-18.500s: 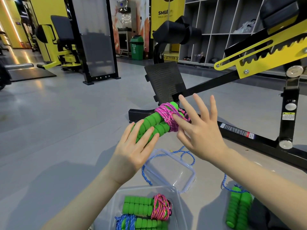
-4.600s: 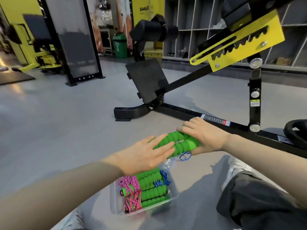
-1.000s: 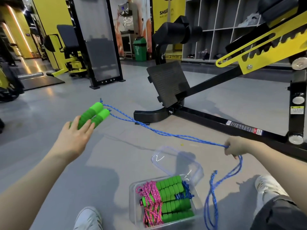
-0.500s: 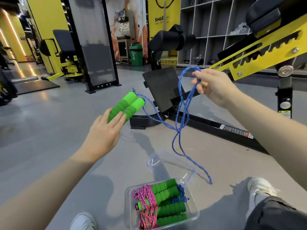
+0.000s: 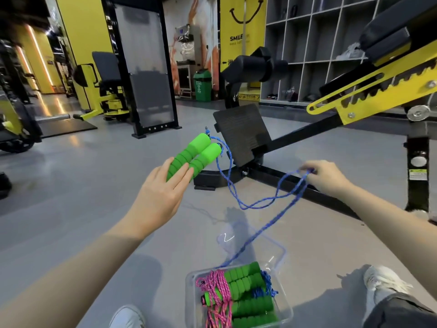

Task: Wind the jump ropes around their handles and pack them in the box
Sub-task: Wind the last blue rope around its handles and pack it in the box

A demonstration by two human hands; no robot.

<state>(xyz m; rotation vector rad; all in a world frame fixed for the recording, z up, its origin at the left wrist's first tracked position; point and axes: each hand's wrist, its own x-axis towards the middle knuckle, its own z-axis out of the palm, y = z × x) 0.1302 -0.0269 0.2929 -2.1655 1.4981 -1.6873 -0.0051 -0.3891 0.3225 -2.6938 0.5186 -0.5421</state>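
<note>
**Entry 1.** Pair of green ribbed foam handles [image 5: 194, 155], side by side, raised above the grey gym floor [image 5: 94, 185]. Held in the left hand [image 5: 163, 192], fingers laid fairly straight along the foam, thumb hidden beneath. Not yet wound.

**Entry 2.** Blue braided rope [image 5: 260, 202], fixed at the far ends of the handles. Hung slack in crossing strands over to the right hand [image 5: 326, 176], pinched there between curled fingertips. Trailed from that pinch down to the clear plastic box [image 5: 191, 294]. Could not tell whether the end rested on the rim or inside.

**Entry 3.** Clear plastic box, set on the floor near the feet. Held wound jump ropes [image 5: 246, 285] already: green handles, some bound in pink cord [image 5: 218, 290], some in blue. Clear lid [image 5: 274, 245]: off, lying just behind.

**Hazards, as judged:**
- Snagging of the trailing end on the packed ropes or the box rim at the first turns. Likely to drag the light box or pull a packed set out.
- Knotting of the slack, owing to strands crossed between the hands.
- Slipping of one handle past the other under so flat a hold. Loose, uneven wraps to follow.
- Catching on the black steel bench frame [image 5: 272, 172] just beyond the rope.
- Little room left in the box. Risk of a bulky winding keeping the lid from closing.
</note>
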